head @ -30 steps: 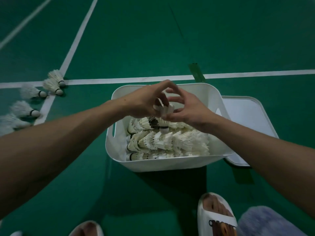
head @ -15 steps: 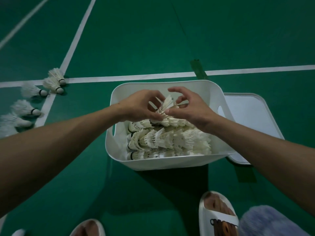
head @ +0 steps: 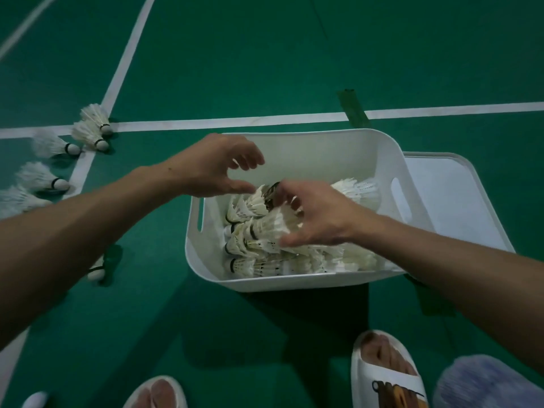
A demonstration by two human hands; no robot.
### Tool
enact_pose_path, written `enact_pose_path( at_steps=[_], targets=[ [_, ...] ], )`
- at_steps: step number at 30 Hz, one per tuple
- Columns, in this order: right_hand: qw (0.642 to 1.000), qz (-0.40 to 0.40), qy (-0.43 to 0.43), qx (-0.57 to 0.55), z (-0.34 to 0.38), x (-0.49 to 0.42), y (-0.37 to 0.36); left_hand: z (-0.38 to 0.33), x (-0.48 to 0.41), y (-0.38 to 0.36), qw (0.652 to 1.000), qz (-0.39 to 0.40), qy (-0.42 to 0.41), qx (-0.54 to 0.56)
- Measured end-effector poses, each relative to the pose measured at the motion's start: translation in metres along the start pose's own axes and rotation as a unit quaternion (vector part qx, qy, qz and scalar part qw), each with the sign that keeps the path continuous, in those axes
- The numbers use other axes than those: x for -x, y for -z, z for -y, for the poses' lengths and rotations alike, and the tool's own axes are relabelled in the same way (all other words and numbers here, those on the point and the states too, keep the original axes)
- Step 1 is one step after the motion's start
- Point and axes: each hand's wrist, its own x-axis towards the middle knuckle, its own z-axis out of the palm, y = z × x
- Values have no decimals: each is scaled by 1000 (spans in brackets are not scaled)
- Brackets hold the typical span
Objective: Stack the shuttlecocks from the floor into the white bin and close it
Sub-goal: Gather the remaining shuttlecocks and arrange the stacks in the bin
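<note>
green court floor (head: 265, 54), white lines (head: 235, 123); left hand (head: 215, 166) loose, empty; right hand (head: 321, 219) splayed over shuttlecocks (head: 259, 228) in white bin (head: 323, 154); sandal (head: 388, 387) print unreadable.

There is one bin (head: 323, 160) and one lid (head: 450, 201). Six shuttlecocks on the floor (head: 41, 176) can be counted: five grouped at the left, and one more (head: 95, 272) half hidden under the left forearm. The shuttlecocks in the bin (head: 265, 228) are too tightly packed to count. Two hands show, the left hand (head: 212, 166) and the right hand (head: 318, 219), and two slippers (head: 388, 378).
</note>
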Motion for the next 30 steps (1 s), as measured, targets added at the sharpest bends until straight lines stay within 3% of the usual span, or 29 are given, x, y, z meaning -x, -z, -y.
enact_pose_path(
  at_steps=[12, 19, 25, 30],
  targets=[
    [979, 163, 42, 112, 23, -15, -7, 36, 18, -2, 998, -40, -48, -17],
    [986, 133, 41, 97, 23, -24, -49, 40, 9, -7, 996, -45, -70, -12],
    [980, 191, 8, 51, 14, -30, -42, 45, 10, -8, 996, -50, -78, -8],
    [988, 148, -28, -20, 17, -27, -50, 44, 8, -10, 996, -51, -75, -4]
  ],
)
